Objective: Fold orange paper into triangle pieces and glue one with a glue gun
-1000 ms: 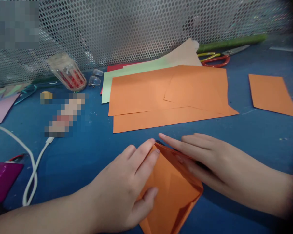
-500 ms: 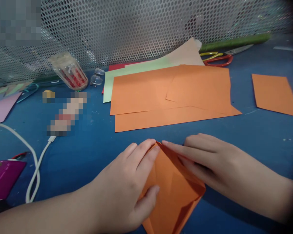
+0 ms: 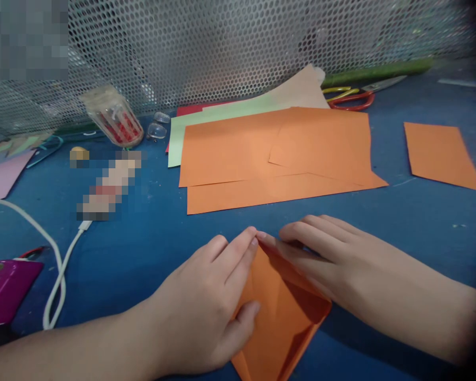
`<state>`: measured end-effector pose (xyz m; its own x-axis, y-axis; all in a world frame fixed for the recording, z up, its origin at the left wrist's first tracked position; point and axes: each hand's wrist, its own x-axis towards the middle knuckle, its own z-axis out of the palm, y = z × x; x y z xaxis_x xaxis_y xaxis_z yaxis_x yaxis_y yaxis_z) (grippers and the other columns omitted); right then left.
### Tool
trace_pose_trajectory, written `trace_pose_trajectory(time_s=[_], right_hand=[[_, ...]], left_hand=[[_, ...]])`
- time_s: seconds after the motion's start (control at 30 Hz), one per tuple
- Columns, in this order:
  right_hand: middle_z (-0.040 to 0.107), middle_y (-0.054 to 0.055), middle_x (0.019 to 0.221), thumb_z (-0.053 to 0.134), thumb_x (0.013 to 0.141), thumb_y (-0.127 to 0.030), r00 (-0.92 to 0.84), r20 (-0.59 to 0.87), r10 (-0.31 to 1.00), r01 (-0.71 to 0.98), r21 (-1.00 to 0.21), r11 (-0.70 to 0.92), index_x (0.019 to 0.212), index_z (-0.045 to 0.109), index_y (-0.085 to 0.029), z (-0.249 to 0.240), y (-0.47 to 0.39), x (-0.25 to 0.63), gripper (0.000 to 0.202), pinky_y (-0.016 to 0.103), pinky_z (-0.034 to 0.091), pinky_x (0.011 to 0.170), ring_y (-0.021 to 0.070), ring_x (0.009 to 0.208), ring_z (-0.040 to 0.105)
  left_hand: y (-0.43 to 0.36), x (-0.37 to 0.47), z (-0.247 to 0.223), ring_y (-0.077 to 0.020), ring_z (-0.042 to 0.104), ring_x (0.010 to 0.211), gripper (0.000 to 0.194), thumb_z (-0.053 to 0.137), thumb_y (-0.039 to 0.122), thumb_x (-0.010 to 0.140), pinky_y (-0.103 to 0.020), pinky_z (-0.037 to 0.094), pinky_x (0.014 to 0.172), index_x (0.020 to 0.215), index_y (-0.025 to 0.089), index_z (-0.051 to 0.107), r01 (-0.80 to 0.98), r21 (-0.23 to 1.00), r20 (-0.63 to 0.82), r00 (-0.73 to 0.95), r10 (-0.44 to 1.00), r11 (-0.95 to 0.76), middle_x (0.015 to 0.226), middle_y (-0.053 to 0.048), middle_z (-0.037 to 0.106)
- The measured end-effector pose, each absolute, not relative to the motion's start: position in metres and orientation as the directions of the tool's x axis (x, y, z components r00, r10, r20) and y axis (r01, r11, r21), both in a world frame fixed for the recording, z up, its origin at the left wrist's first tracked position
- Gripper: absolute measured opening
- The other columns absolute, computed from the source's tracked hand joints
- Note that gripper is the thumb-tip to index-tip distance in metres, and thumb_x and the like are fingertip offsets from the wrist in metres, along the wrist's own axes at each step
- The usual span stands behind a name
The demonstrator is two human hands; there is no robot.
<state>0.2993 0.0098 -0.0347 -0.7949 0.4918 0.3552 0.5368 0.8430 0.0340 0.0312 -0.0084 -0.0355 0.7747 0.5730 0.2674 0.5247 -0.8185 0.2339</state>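
In the lower centre of the frame we have the folded orange paper (image 3: 272, 304) on the blue table (image 3: 143, 254), one corner pointing up the picture. Our left hand (image 3: 202, 307) lies over its left side, fingers together at that top corner, thumb spread away from them. Our right hand (image 3: 349, 264) lies along its right edge, a fingertip at the same corner; we cannot tell whether it pinches the paper. Above, we see overlapping orange sheets (image 3: 230, 153), scissors (image 3: 368, 95) at upper right and a smaller orange piece (image 3: 442, 153) near the right edge.
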Motion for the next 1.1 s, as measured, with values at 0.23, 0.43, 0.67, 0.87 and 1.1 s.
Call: trace_pose_trajectory(time_s=[0.23, 0.43, 0.67, 0.87, 1.1], right_hand=[[0.076, 0.012, 0.108, 0.040, 0.106, -0.004, -0.794, 0.364, 0.486, 0.536, 0.044, 0.843, 0.127, 0.073, -0.012, -0.037, 0.010, 0.298, 0.040, 0.033, 0.060, 0.079, 0.0217, 0.090, 0.070], [0.075, 0.012, 0.111, 0.040, 0.104, 0.000, -0.776, 0.357, 0.521, 0.543, -0.044, 0.839, 0.129, 0.074, -0.013, -0.038, 0.010, 0.302, 0.044, 0.034, 0.062, 0.087, 0.0223, 0.097, 0.069], [0.077, 0.013, 0.111, 0.035, 0.109, -0.003, -0.801, 0.329, 0.500, 0.486, -0.131, 0.864, 0.139, 0.072, -0.011, -0.031, 0.019, 0.307, 0.049, 0.030, 0.064, 0.084, 0.0199, 0.095, 0.073], [0.081, 0.014, 0.113, 0.030, 0.116, -0.011, -0.849, 0.373, 0.374, 0.408, 0.013, 0.913, 0.109, 0.083, -0.013, -0.029, 0.023, 0.313, 0.054, 0.036, 0.066, 0.088, 0.0237, 0.101, 0.077], [0.075, 0.009, 0.149, 0.034, 0.102, 0.002, -0.917, 0.270, 0.292, 0.348, 0.188, 0.918, 0.130, 0.082, -0.020, -0.029, 0.023, 0.318, 0.059, 0.043, 0.067, 0.103, 0.0260, 0.124, 0.077]], left_hand=[[-0.008, 0.030, -0.033, -0.0376, 0.058, 0.151, 0.056, 0.039, 0.021, 0.111, -0.052, 0.053, 0.123, 0.158, -0.006, 0.053, 0.533, 0.279, 0.206, 0.779, 0.592, -0.799, 0.164, -0.028, 0.058], [-0.007, 0.027, -0.039, -0.0382, 0.065, 0.141, 0.057, 0.046, 0.028, 0.107, -0.054, 0.056, 0.121, 0.156, 0.000, 0.057, 0.542, 0.363, 0.241, 0.732, 0.638, -0.758, 0.162, -0.024, 0.062], [-0.005, 0.027, -0.031, -0.0408, 0.058, 0.150, 0.059, 0.046, 0.025, 0.110, -0.060, 0.052, 0.121, 0.164, 0.003, 0.049, 0.545, 0.382, 0.100, 0.779, 0.619, -0.747, 0.172, -0.024, 0.051], [-0.002, 0.028, -0.030, -0.0385, 0.058, 0.151, 0.063, 0.044, 0.032, 0.112, -0.054, 0.052, 0.122, 0.167, 0.001, 0.046, 0.531, 0.387, 0.121, 0.781, 0.613, -0.754, 0.172, -0.022, 0.052], [-0.001, 0.027, -0.029, -0.0384, 0.061, 0.148, 0.063, 0.048, 0.033, 0.111, -0.055, 0.055, 0.119, 0.167, 0.003, 0.049, 0.546, 0.391, 0.111, 0.771, 0.627, -0.741, 0.170, -0.021, 0.055]])
